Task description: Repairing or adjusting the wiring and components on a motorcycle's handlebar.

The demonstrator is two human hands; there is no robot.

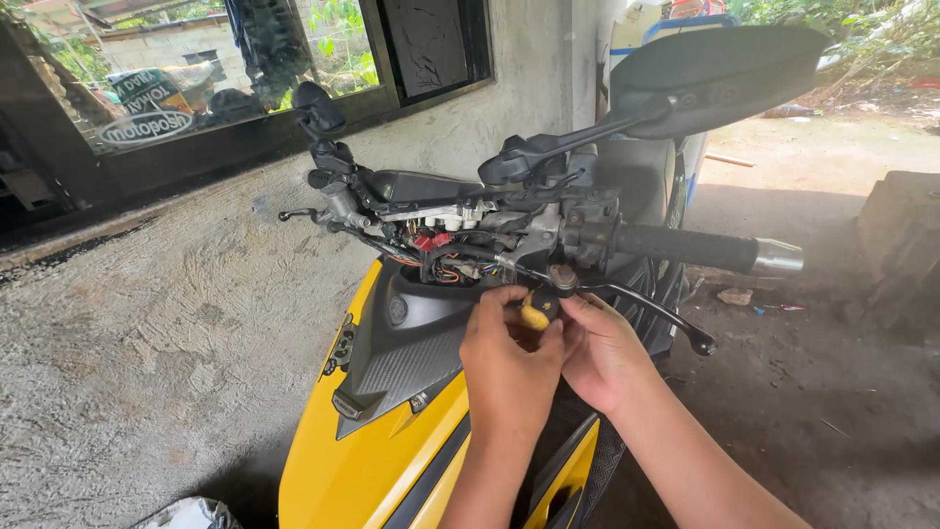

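We have the handlebar [548, 220] already stripped of its cover, wiring bare, and work sits at the brake lever [646, 309] pivot just below it. Our left hand [506, 367] pinches a yellow-handled tool [536, 312] there; our right hand [599, 353] closes beside it, touching the lever. The lever is not yet off. We see no containers.

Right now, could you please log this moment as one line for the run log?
left hand: holds yellow-handled tool | right hand: steadies tool at brake lever pivot | handlebar cover off, wiring exposed | yellow scooter
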